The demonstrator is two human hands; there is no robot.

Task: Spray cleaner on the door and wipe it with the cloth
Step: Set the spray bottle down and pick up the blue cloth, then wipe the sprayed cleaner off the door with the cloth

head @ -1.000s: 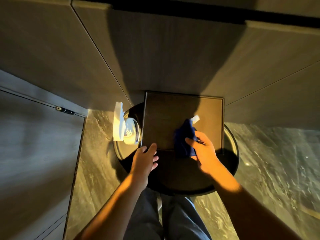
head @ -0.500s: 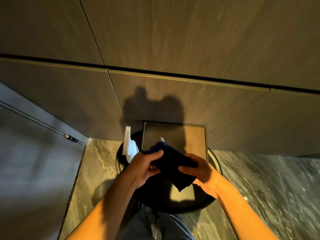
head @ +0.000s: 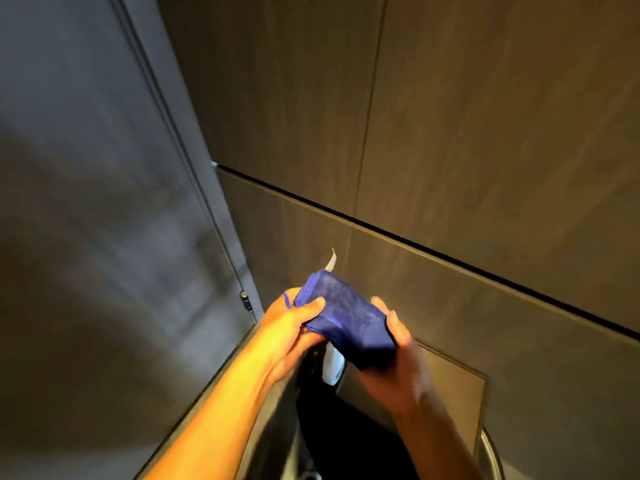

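A folded blue cloth (head: 346, 317) with a small white tag is held up between both hands in front of the wall. My left hand (head: 289, 323) grips its left end, thumb on top. My right hand (head: 398, 358) grips its right lower end. The grey door (head: 90, 202) fills the left side, with a dark hinge at its edge. A white spray bottle (head: 333, 367) stands below the cloth, mostly hidden by it and my hands.
Brown wood-look wall panels (head: 485, 133) with a dark horizontal groove fill the right and top. Below my hands is a round dark stool (head: 491, 455) with a brown square board (head: 450, 393) on it.
The cloth was lifted off the board on the stool and both hands now hold it higher. The view swung up and left, bringing the grey door into view.
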